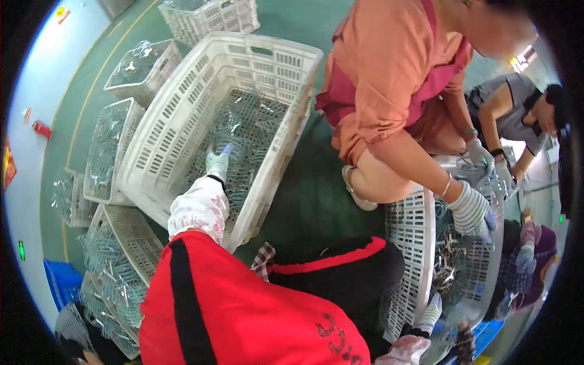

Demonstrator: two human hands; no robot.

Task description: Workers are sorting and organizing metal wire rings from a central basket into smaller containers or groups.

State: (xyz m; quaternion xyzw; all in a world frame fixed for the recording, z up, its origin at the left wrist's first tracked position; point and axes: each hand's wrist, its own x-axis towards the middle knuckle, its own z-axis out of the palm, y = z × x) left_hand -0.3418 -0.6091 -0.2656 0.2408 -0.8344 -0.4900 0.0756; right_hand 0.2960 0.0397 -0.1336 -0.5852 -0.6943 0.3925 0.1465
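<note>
My left hand [218,164], in a pale striped glove with bluish fingertips, reaches down into a large white slatted crate [143,161]. Its fingers close on clear plastic hangers [230,125], thumb on top. More hangers of the same kind lie in overlapping rows on the crate's floor. My right hand [431,313], gloved likewise, is low on the right at the near end of a second white crate [410,243]. Its fingers stretch out beside clear hangers with metal clips [447,264]; nothing shows in them.
A co-worker [389,79] in orange crouches across, gloved hands [471,207] over the second crate. Other people work at the far right. More crates [112,152] packed with hangers line the left side. A blue bin [62,281] stands by the wall.
</note>
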